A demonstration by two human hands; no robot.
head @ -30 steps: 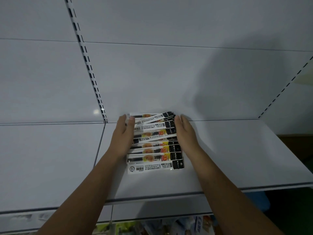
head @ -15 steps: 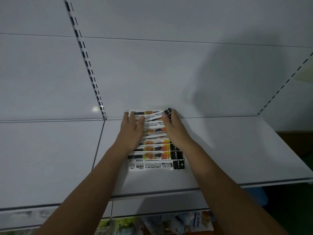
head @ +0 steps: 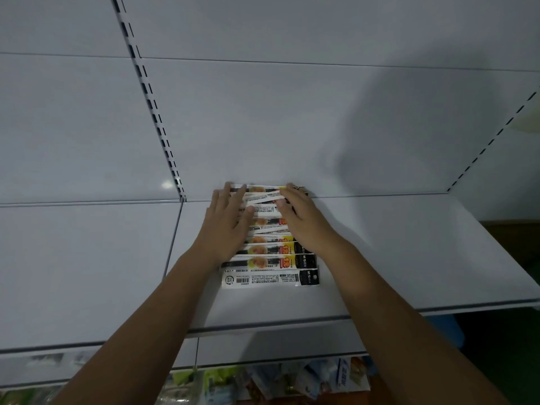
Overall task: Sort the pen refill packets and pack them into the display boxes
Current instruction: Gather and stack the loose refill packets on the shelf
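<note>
On a white metal shelf (head: 394, 258), close to its back edge, the person's left hand (head: 226, 229) and right hand (head: 305, 226) lie palm down on a row of pen refill packets (head: 268, 263). Both hands are flat, with fingers straight and a little spread, and they grasp nothing. The fingertips reach the farthest packets, where the shelf meets the white back panel (head: 292, 127).

The left hand covers the packets' left ends and the right hand covers their right ends. A strip of packets shows between the two hands. The long, narrow packets lie crosswise and overlap like tiles, running from the back panel toward the person. Several show a yellow and orange front with a black end. The nearest packet (head: 270, 278) lies clear of both hands and is white with a barcode.

A slotted upright (head: 152, 106) runs up the panel to the left of the hands. Below the shelf's front edge lie blurred, colourful goods (head: 263, 381).
</note>
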